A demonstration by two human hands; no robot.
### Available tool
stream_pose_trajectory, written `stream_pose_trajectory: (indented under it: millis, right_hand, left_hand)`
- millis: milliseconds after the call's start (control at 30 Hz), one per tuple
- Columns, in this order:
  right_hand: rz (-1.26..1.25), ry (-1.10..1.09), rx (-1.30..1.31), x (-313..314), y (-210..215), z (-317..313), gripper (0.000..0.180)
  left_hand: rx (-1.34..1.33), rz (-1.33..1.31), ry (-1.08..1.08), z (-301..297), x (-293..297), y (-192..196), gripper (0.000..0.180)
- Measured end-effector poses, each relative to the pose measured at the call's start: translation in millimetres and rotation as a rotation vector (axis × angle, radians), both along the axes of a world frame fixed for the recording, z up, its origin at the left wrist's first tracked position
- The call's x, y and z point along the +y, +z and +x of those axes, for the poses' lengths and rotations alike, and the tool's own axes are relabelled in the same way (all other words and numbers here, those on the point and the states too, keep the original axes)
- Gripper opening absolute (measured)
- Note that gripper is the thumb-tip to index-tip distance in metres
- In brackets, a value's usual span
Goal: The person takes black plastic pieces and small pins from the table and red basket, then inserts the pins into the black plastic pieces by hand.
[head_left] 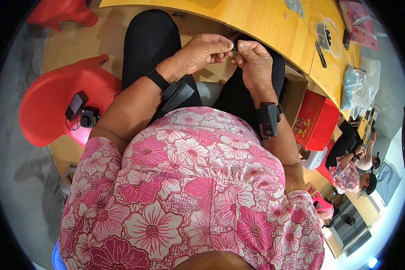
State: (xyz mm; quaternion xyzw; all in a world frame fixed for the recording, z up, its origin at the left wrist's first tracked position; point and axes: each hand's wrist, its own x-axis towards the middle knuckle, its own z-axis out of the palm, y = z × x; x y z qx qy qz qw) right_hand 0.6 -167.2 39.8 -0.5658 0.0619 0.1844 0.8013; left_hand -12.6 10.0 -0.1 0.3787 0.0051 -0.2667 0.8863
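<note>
Above my lap, near the table's front edge, my two hands meet fingertip to fingertip. A small black part (pixel 235 46) is pinched between them; most of it is hidden by the fingers, so its exact kind cannot be made out. My left hand (pixel 201 53) is closed, with thumb and forefinger on the part's left side. From the other side, my right hand (pixel 255 63) grips it with thumb and fingers pressed together. Both wrists carry black strapped devices.
The yellow table (pixel 265 27) bears small silvery pieces (pixel 295 6), a clear tub (pixel 336 50) with black parts, a black pen (pixel 321 55) and a plastic bag (pixel 360 85). A red box (pixel 316 121) stands at right. Left is a red chair (pixel 45 105) holding black devices. People sit far right.
</note>
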Motion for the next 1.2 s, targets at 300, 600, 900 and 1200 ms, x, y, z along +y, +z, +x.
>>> stream_pose_trajectory:
  millis: [300,600,900,1200]
  right_hand:
    - [-0.588,-0.125,-0.684,14,-9,-13,0.014]
    - [-0.929,-0.063,-0.936,23,1,-14,0.037]
    - [-1.003,-0.070,-0.948,27,-4,-8,0.032]
    - [-0.851,-0.034,-0.890,25,4,-10,0.030]
  left_hand:
    - [0.109,-0.032,0.042,-3,-3,-8,0.023]
    - [0.230,-0.149,0.100,-6,-5,-7,0.020]
    - [0.367,-0.178,0.133,-5,-8,2,0.015]
    - [0.268,-0.071,0.119,-10,-2,13,0.014]
